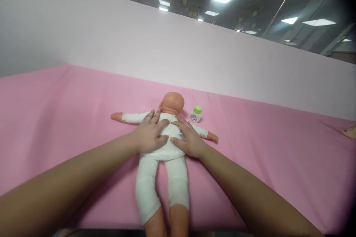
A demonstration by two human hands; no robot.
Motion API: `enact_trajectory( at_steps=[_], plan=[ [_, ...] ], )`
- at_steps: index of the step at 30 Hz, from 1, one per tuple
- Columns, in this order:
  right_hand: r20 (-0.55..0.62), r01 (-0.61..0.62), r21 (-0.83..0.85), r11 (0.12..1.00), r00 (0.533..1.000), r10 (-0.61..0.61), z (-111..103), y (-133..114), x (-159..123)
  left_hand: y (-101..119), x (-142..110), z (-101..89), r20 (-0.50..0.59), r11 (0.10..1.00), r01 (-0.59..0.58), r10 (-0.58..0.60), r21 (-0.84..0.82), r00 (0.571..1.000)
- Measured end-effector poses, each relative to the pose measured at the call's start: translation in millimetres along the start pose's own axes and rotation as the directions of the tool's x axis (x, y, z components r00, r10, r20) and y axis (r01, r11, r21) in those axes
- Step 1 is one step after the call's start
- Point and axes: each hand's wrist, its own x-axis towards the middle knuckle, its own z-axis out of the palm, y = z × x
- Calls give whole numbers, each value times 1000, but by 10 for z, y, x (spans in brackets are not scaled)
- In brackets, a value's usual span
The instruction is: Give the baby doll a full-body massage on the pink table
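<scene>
A baby doll (162, 172) in a white suit lies face down on the pink sheet (69, 118), head away from me and arms spread out. My left hand (150, 133) rests flat on the left side of its back, fingers stretched toward the shoulder. My right hand (189, 139) lies flat on the right side of the back, fingers apart. Neither hand holds anything. A small white bottle with a green cap (196, 114) stands upright just right of the doll's head.
A pale pink wall panel (167, 44) rises behind the sheet. Someone's toes (349, 132) show at the far right edge. The doll's legs reach toward the sheet's near edge, close to me.
</scene>
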Motion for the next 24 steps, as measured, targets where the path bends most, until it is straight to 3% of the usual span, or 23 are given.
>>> enact_trajectory(
  at_steps=[6,11,15,18,20,24],
  plan=[
    [35,26,26,999,999,-27,-33,42,58,-23,76,-61,40,993,-25,29,-112,999],
    [23,52,33,998,998,-53,-30,92,59,-44,57,-50,6,986,13,-13,-167,1000],
    [7,37,42,998,999,-37,-34,93,3,-70,-3,-131,-42,971,152,-163,-186,986],
    [-45,11,37,999,999,-9,-27,84,-29,-143,-14,-271,-130,940,316,-331,-127,935],
    [-105,31,14,999,994,-29,-13,74,-41,-226,-3,-351,-85,908,408,-415,-91,906],
    [-246,102,-84,991,962,-120,23,28,-62,-419,20,-355,194,861,497,-473,-105,860]
  ],
)
